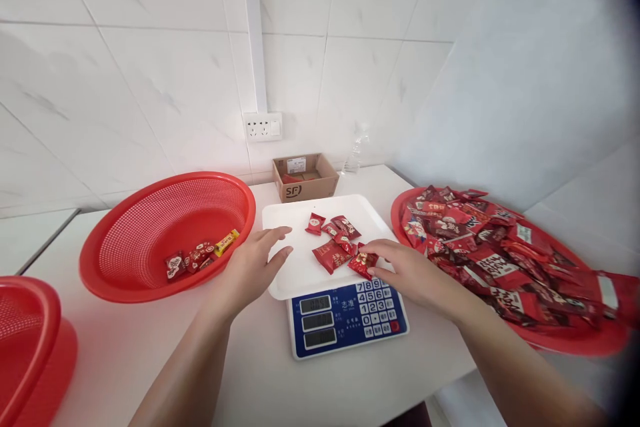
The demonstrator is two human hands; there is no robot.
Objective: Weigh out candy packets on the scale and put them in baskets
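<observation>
The left hand (253, 267) and the right hand (405, 270) are bare, with slim fingers and short, plain nails as far as this view lets them be made out. The left forearm (195, 360) and the right forearm (510, 360) are uncovered from the wrist back past the near edge of the counter (125, 353). Any sleeve lies out of sight.

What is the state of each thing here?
Left hand: open, at the pan edge.
Right hand: fingers pinch a candy.
Pan: holds several candies.
Basket: holds a few candies.
Red tray: heaped with candies.
Box: open.
Scale: display unreadable.
</observation>
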